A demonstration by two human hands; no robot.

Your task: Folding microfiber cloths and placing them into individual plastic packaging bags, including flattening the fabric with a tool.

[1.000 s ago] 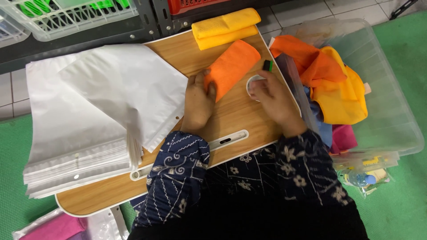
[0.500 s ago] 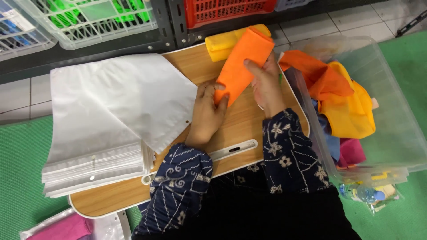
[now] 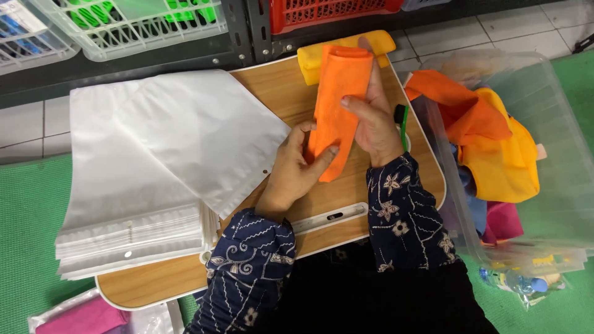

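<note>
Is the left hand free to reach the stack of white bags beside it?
Probably not yet: the left hand grips the folded orange cloth; otherwise the white bags lie unobstructed beside it.

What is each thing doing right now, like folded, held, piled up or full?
orange cloth: folded long, held in both hands
left hand: gripping the cloth's lower end
right hand: gripping the cloth's side
yellow cloth: folded, lying flat
white bags: stacked on the table
clear bin: open, holding loose cloths
</note>
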